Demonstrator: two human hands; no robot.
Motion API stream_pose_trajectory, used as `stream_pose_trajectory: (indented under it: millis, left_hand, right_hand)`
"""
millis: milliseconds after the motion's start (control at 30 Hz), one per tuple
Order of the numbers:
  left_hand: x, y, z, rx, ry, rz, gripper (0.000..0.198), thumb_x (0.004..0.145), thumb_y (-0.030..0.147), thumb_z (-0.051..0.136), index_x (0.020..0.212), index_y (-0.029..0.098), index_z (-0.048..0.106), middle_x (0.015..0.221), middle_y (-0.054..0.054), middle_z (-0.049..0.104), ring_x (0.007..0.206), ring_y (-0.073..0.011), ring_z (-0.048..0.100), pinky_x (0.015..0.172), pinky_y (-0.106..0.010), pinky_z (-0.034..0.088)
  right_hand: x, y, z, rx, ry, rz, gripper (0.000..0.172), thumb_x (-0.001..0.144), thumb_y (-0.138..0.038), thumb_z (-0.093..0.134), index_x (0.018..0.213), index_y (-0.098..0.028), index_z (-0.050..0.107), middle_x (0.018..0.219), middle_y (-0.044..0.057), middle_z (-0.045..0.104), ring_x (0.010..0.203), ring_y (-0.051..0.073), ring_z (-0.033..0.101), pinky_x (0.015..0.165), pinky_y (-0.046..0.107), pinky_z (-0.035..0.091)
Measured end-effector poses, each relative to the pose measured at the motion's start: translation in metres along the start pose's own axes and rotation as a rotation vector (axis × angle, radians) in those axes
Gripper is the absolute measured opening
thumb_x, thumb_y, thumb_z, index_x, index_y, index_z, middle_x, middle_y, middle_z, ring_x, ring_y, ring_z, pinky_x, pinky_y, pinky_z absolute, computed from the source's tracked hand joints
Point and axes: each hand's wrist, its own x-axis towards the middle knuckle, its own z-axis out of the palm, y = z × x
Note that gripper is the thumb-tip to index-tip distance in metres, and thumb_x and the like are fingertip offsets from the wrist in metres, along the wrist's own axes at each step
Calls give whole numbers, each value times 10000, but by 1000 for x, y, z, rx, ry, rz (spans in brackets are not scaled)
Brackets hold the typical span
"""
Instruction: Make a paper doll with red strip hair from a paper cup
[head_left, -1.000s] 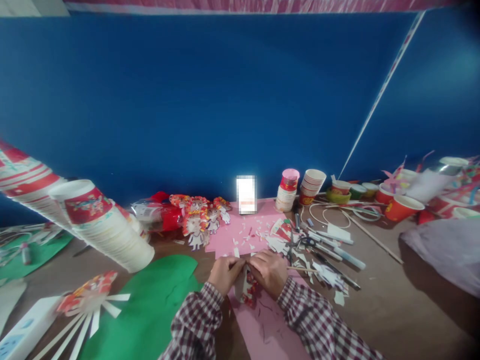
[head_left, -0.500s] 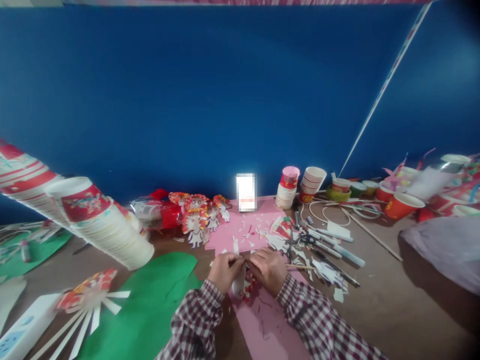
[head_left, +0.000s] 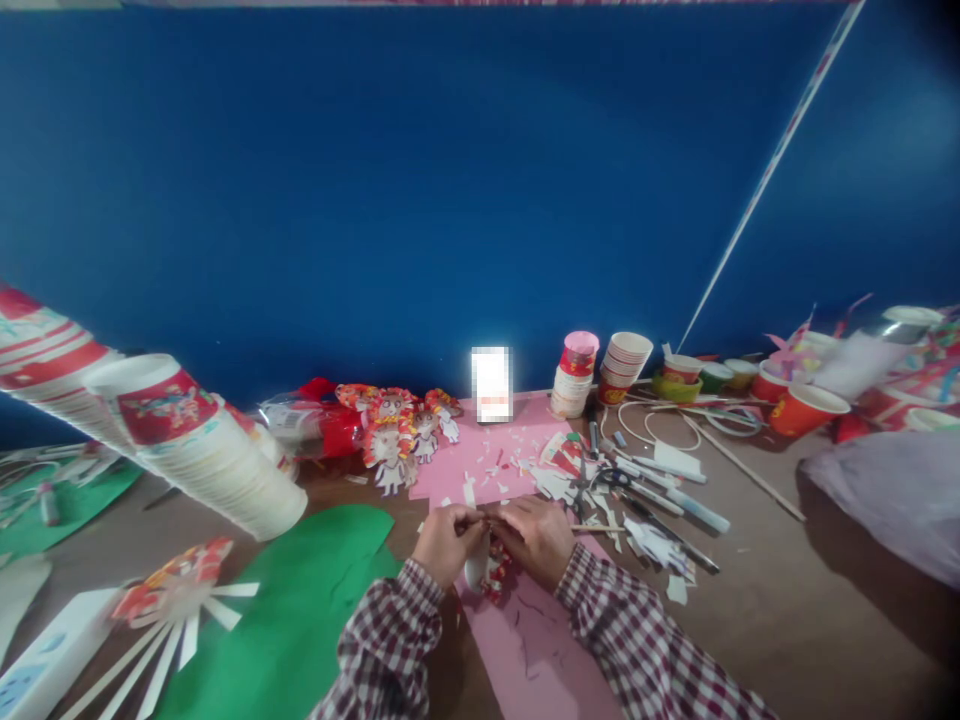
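Both of my hands meet over a pink paper sheet (head_left: pixel 529 640) at the table's near middle. My left hand (head_left: pixel 444 540) and my right hand (head_left: pixel 538 538) are closed, pinching the top of a small red-and-white paper cutout (head_left: pixel 486 572) that hangs between them. A thin wooden stick (head_left: pixel 600 528) pokes out to the right from under my right hand. Both sleeves are red-and-white checked.
A long stack of paper cups (head_left: pixel 180 450) lies tilted at left, over green paper (head_left: pixel 300 610). Finished paper dolls (head_left: pixel 394 435) lie behind. Scissors, pens and scraps (head_left: pixel 637 490) clutter the right; cup stacks (head_left: pixel 600 372) and red cups (head_left: pixel 806 412) stand farther back. A plastic bag (head_left: pixel 892 500) lies far right.
My hands have shifted slightly away from me and the cutout has turned a little in my fingers. Nothing else on the table has moved.
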Motion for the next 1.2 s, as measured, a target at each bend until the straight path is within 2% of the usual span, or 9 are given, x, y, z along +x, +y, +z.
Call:
stream_pose_trajectory:
  millis: [267,733,1000,1200]
  left_hand:
    - [0,1,-2,-5,-23,-46,277,667,301,547,781,78,666,680,-80,664,619,-172,574,559,-250,420]
    - [-1,4,-2,13,-34,1,300,704,303,507,832,83,666,674,-76,668,634,-175,591,586,-259,446]
    - [-1,8,-4,88,-33,43,286,737,305,460,768,109,666,623,-41,640,637,-157,573,599,-237,430]
    - [0,5,-4,152,-44,85,339,783,348,401,687,115,628,617,-31,607,593,-135,526,571,-228,382]
  right_hand:
    - [-1,3,3,113,15,-35,184,857,-261,447,923,-210,611,812,30,631,753,132,550,700,241,387]
    - [0,2,0,102,57,-72,205,864,-240,431,928,-207,623,793,38,625,755,135,541,691,248,391]
    - [-2,3,5,116,73,-51,196,859,-236,436,930,-216,618,785,33,624,757,145,543,690,259,392]
    - [-2,4,5,111,63,-42,195,860,-245,432,849,-198,620,781,39,619,755,145,536,686,259,385]
